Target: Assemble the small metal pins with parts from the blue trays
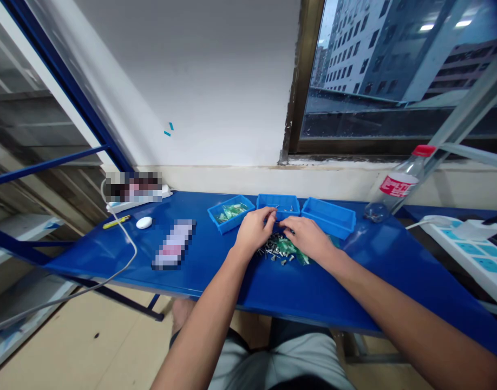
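My left hand (254,230) is over the near edge of the middle blue tray (278,215), thumb and forefinger pinched together. A thin, shiny bit shows at its fingertips, too small to name. My right hand (308,235) is close beside it with fingers bent together; what they hold, if anything, is hidden. Below both hands lies a heap of metal screws (273,248), with green plastic pieces (288,245) at its right, partly under my right hand. A few small metal parts lie in the middle tray. Green packets (232,211) fill part of the left blue tray (228,223).
A third blue tray (329,219) stands at the right. Farther right are a plastic bottle (398,184) and a power strip (468,249). On the left lie a blurred-out flat object (174,245), a white oval thing (144,222), a yellow cutter (116,221) and a cable (130,254).
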Available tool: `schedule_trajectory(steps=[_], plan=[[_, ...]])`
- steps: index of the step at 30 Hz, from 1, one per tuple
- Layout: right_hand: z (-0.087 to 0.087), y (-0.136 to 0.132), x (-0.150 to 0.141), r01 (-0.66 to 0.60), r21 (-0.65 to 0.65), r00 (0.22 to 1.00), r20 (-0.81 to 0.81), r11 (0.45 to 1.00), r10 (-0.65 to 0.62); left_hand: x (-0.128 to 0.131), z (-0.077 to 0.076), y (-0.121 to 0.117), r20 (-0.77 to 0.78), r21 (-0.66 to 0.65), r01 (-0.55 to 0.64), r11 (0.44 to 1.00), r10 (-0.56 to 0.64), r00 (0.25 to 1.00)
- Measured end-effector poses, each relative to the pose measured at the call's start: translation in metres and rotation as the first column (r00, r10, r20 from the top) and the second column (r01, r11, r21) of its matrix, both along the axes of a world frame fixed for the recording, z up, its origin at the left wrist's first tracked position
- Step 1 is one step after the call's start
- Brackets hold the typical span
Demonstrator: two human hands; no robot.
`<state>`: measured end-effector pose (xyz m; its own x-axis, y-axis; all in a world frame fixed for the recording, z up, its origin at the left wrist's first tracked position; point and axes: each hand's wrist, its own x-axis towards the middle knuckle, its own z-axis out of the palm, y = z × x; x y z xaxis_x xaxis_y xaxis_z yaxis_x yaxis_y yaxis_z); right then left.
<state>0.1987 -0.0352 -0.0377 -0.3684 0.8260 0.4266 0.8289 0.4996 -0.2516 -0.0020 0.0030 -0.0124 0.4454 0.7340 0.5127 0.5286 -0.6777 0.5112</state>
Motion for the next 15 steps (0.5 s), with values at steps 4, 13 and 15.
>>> schedule_trajectory(steps=[4, 13, 15], plan=[[0.000, 0.000, -0.001, -0.007, 0.013, 0.997, -0.071, 1.000, 0.008, 0.001, 0.000, 0.001, -0.009, 0.004, 0.006, 1.000, -0.006, 1.000], [0.013, -0.007, -0.002, -0.009, 0.062, 0.922, -0.386, 0.998, 0.033, 0.000, 0.003, -0.005, -0.036, -0.049, 0.141, 0.989, -0.143, 0.989], [0.014, -0.008, -0.004, -0.006, 0.053, 0.876, -0.482, 0.999, 0.031, 0.001, 0.002, -0.006, -0.032, -0.063, 0.176, 0.982, -0.178, 0.984]])
